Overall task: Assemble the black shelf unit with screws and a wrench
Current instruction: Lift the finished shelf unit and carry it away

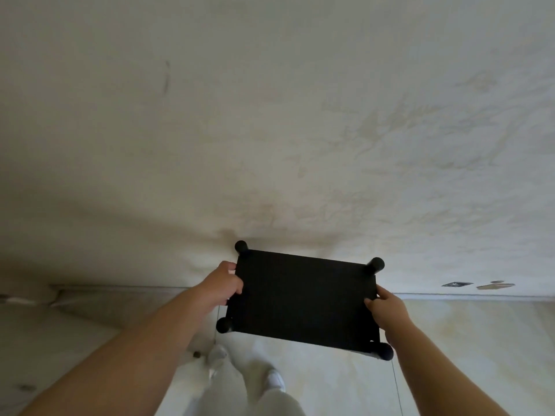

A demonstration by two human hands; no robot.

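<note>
Gripping the black shelf unit (303, 298) by its short edges, the left hand (223, 285) and right hand (386, 310) clamp opposite sides, likely steadying it upright near the wall (270, 115), above the floor (450, 340).

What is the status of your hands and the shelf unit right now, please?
Left hand and right hand both gripping black shelf unit at its short sides. Unit against wall. Nothing in the way.

The shelf unit (303, 298) looks matt black with a fine-grained top; its round corner posts (241, 246) are smooth and dull. The wall (270, 115) at 12 o'clock is rough, stained pale plaster. The floor (465, 340) looks glossy.
</note>
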